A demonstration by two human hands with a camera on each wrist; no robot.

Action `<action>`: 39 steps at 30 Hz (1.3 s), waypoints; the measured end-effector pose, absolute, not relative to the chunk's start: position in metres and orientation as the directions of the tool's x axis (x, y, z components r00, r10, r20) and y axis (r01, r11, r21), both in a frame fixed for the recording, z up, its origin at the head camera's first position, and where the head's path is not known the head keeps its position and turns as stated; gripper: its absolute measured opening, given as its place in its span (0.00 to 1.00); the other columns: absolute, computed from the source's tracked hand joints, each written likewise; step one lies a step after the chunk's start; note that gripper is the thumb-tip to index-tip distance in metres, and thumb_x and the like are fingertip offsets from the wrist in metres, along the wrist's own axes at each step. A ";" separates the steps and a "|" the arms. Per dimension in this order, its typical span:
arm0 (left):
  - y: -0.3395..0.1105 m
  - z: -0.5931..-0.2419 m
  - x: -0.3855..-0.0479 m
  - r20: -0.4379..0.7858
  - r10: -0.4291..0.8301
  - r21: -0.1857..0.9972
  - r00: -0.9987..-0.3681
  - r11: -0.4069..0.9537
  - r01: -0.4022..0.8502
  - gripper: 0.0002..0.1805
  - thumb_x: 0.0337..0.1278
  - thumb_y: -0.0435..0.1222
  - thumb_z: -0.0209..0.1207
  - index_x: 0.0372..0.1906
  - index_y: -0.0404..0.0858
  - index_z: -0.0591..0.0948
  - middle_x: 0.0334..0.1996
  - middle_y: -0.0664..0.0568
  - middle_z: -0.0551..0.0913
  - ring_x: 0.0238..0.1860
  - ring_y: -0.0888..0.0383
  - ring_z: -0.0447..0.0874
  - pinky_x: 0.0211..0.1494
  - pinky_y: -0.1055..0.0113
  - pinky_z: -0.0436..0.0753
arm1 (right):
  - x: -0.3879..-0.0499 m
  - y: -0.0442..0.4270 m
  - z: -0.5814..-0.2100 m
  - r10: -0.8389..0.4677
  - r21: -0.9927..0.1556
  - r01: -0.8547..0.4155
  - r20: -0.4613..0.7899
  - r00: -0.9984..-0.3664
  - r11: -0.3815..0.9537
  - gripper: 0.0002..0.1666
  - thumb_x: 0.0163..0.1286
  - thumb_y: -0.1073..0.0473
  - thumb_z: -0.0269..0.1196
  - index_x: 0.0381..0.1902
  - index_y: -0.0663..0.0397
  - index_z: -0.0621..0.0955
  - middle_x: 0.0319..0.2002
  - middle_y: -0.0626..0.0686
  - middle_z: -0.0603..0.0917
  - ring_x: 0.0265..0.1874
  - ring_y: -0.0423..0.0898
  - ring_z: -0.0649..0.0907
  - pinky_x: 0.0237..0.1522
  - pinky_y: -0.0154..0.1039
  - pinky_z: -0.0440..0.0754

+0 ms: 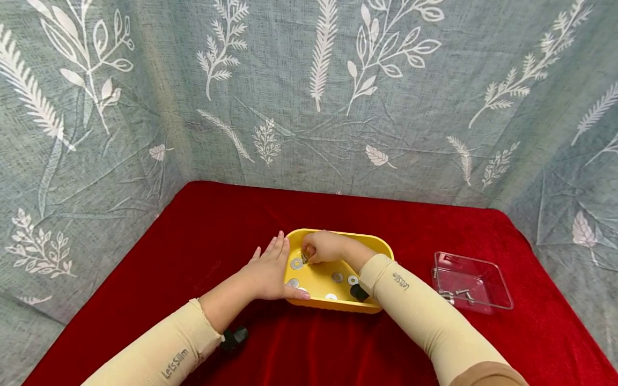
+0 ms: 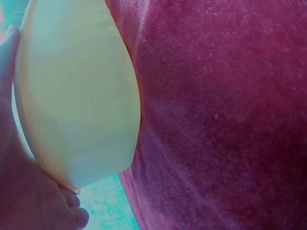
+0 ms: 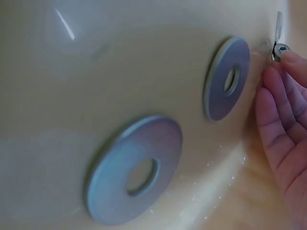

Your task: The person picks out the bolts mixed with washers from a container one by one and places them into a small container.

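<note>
A yellow plastic bin [image 1: 316,287] holds several flat metal washers [image 1: 337,277]. My left hand [image 1: 265,271] rests against the bin's left end, fingers straight and thumb along the front rim. In the left wrist view, that hand [image 2: 33,199] lies beside the bin's pale-looking outer wall [image 2: 81,96]. Inside the bin, at its left side, my right hand [image 1: 325,246] pinches a small bolt [image 3: 281,49] with a hex-socket head. A thin metal edge, perhaps a washer's, shows beside the bolt. Two washers [image 3: 225,96] appear large in the right wrist view.
To the right stands a clear plastic box [image 1: 502,287] with several bolts [image 1: 462,292] in it. Red cloth [image 1: 232,214] covers the table. A patterned curtain [image 1: 289,134] hangs behind. Black wrist straps [image 1: 235,338] are partly visible.
</note>
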State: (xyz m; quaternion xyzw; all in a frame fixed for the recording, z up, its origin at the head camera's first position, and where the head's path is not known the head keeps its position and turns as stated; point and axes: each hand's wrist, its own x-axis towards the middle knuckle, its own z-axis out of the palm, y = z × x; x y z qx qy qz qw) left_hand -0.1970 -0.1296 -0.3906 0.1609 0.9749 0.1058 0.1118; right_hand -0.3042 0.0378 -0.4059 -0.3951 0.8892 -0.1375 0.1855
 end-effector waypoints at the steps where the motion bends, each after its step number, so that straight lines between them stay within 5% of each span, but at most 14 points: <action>1: -0.130 -0.391 -0.197 -0.182 0.338 0.244 -0.923 0.925 0.290 0.71 0.30 0.74 0.54 0.70 0.29 0.41 0.71 0.38 0.34 0.71 0.45 0.35 0.67 0.42 0.46 | -0.304 0.038 -0.406 -0.753 -0.391 -0.652 -0.218 -0.620 0.650 0.13 0.57 0.62 0.66 0.41 0.55 0.79 0.25 0.45 0.74 0.24 0.37 0.71 0.29 0.28 0.71; 29: -0.127 -0.387 -0.196 -0.191 0.342 0.247 -0.920 0.924 0.293 0.70 0.31 0.74 0.54 0.70 0.29 0.41 0.71 0.39 0.33 0.71 0.45 0.35 0.67 0.43 0.46 | -0.306 0.043 -0.407 -0.781 -0.427 -0.661 -0.232 -0.580 0.617 0.07 0.59 0.58 0.66 0.35 0.51 0.79 0.25 0.42 0.78 0.24 0.36 0.75 0.31 0.27 0.74; 39: -0.129 -0.390 -0.197 -0.202 0.332 0.253 -0.921 0.927 0.278 0.71 0.29 0.74 0.54 0.70 0.30 0.40 0.71 0.40 0.32 0.71 0.46 0.34 0.67 0.42 0.45 | -0.309 0.051 -0.391 -0.792 -0.524 -0.613 -0.235 -0.564 0.592 0.07 0.57 0.60 0.67 0.33 0.51 0.79 0.27 0.43 0.80 0.26 0.38 0.76 0.32 0.29 0.75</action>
